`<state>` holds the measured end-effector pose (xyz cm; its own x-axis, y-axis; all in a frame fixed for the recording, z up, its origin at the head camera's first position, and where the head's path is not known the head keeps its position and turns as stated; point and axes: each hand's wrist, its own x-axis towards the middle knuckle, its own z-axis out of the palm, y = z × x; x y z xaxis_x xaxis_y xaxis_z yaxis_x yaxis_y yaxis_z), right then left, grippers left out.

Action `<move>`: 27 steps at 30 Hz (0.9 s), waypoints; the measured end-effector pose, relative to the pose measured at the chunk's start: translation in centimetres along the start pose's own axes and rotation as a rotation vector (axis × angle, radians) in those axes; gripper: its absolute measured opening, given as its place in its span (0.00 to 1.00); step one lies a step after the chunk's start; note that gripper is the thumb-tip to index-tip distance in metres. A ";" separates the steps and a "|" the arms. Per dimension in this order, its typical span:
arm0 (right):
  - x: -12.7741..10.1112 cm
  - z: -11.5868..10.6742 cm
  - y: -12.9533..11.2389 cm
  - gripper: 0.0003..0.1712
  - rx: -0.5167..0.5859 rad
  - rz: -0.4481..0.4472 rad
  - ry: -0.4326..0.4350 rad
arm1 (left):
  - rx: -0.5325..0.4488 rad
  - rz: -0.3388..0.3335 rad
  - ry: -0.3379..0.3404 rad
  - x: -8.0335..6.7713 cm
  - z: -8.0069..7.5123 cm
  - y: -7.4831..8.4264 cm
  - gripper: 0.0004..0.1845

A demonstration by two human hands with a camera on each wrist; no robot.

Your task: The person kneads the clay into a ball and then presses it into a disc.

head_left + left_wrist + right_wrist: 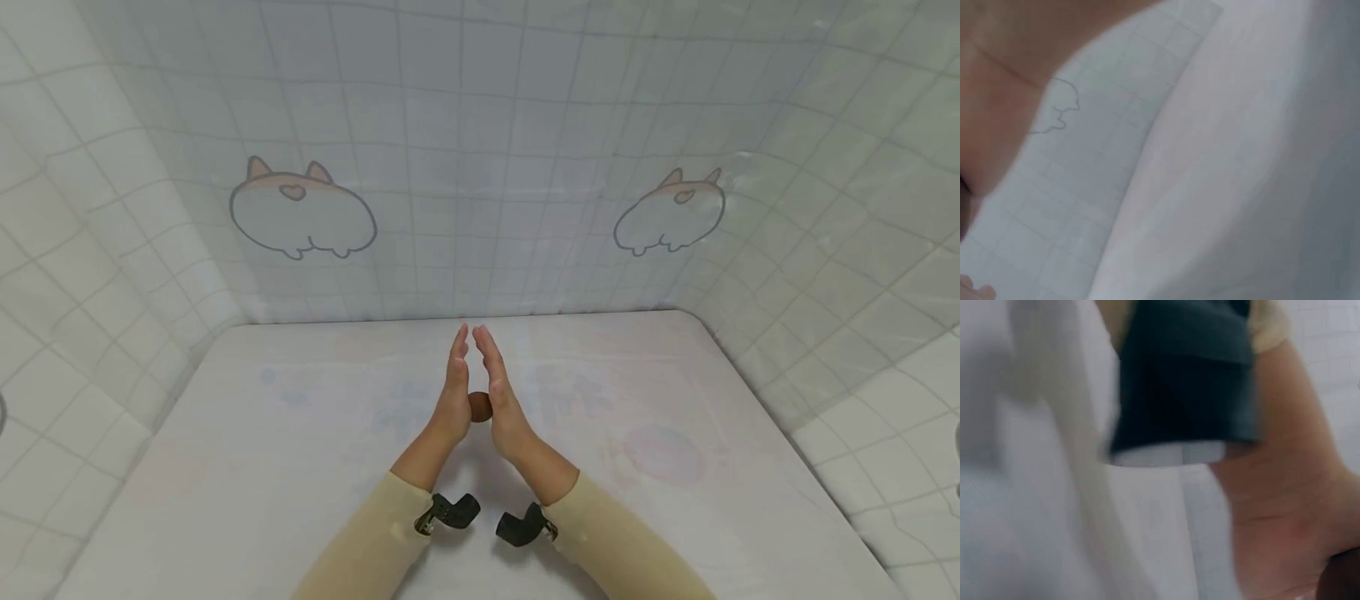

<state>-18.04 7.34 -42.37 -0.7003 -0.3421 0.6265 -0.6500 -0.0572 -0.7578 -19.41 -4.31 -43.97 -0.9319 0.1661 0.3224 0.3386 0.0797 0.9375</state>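
Note:
Over the middle of the white table [300, 433] my two hands stand upright, palm to palm. The left hand [454, 390] and the right hand [500, 392] keep their fingers straight, pointing away from me. Between the heels of the palms a small round brown lump [480, 406] is pressed. The right wrist view is blurred: it shows the left hand's heel [1285, 519], a dark edge of the brown lump [1342, 582] and the black camera [1185, 381] on the left wrist. In the left wrist view a palm [997, 94] fills the upper left corner.
White sheeting with a grid pattern [480, 125] encloses the table at the back and on both sides. Two cartoon animal drawings [302, 210] [670, 212] mark the back wall. Black wrist cameras [453, 510] [521, 525] sit on the beige sleeves.

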 end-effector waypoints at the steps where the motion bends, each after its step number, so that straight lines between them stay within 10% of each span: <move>1: 0.1 -0.1 -0.2 0.53 -0.011 -0.004 0.003 | 0.002 -0.012 -0.011 -0.1 0.0 -0.2 0.46; 17: 1.5 -2.6 1.4 0.55 -0.072 0.173 0.077 | -0.088 0.092 -0.170 -1.6 2.0 -0.7 0.47; 27: 0.7 -2.5 2.9 0.54 -0.006 0.310 -0.003 | -0.177 0.169 -0.134 -1.1 1.9 0.8 0.50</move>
<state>-21.12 9.25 -43.68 -0.8649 -0.3447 0.3648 -0.4068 0.0556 -0.9118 -17.90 -2.57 -43.79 -0.8344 0.2920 0.4674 0.4492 -0.1312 0.8838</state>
